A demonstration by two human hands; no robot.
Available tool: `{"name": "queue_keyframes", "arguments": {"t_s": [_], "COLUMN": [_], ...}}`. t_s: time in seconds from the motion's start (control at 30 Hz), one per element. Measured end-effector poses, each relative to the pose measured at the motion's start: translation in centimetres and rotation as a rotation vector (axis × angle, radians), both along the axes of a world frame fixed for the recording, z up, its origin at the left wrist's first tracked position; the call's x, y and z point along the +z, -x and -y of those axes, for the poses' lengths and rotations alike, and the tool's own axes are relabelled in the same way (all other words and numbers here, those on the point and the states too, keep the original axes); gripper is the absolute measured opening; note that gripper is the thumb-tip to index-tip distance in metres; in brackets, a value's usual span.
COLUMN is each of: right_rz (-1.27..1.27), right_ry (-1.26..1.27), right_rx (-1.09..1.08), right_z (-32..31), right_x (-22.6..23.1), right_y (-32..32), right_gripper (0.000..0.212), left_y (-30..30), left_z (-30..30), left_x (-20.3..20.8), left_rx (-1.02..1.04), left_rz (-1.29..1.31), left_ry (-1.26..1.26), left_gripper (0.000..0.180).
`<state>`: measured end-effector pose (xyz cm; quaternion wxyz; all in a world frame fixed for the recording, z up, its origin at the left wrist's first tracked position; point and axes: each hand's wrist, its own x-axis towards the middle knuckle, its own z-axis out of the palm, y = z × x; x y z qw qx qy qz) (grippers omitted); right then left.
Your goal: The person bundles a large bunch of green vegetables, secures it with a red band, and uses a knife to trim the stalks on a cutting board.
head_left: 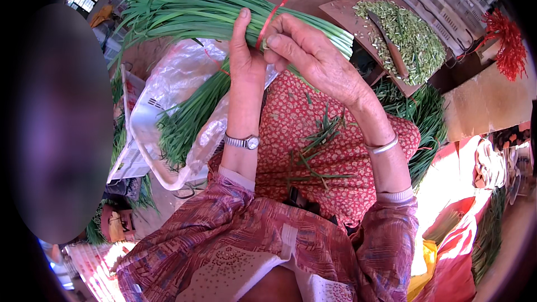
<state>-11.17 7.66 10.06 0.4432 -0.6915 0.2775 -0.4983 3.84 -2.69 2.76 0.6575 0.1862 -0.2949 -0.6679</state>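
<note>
A long bunch of garlic chives (190,13) lies across the top of my lap, leaf tips to the left and pale cut ends to the right. My left hand (246,58) supports it from below, thumb up along its near side. Around the bunch runs a thin red tie (274,13), one end sticking up. At the tie's near side my right hand (316,58) is closed, fingertips pinching it; the exact grip is partly hidden. Below, another tied chive bunch (196,109) rests on clear plastic (182,67) in a white crate (159,170).
At the upper right a board (341,8) carries chopped stem ends (419,39) and a wooden-handled knife (393,53). Red ties (506,50) hang at far right. Loose chives (425,117) are heaped beside my right knee. Leaf scraps (321,134) lie on my red floral apron (279,117).
</note>
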Motion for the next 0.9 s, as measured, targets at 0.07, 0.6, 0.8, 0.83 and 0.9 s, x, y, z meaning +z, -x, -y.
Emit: {"name": "queue_keyframes", "arguments": {"t_s": [0.07,0.6,0.8,0.83,0.9], "right_rz": [-0.151,-0.596,-0.573,-0.570,-0.728], "right_ry": [-0.067,0.281,0.302,0.298,0.385], "right_rx": [-0.001,-1.112,-1.143,-1.155,-1.209], "right_z": [-3.4,-3.7,-1.8,-1.8,-1.7], "right_x": [0.2,-4.9,-6.1,-6.3,-6.2], "right_y": [1.2,-0.3,-0.7,-0.7,-0.9], "right_gripper": [0.021,0.018,0.018,0.018,0.019], "left_y": [-0.2,0.2,0.0,-0.1,-0.6], "left_z": [-0.7,-0.7,-0.7,-0.6,-0.6], "left_x": [1.3,1.3,1.4,1.2,1.5], "left_rx": [0.048,0.126,0.174,0.163,0.247], "left_rz": [-0.093,-0.308,-0.262,-0.258,-0.258], "left_ry": [-0.088,-0.111,-0.051,-0.050,-0.088], "left_gripper": [0.054,0.065,0.062,0.062,0.064]}}
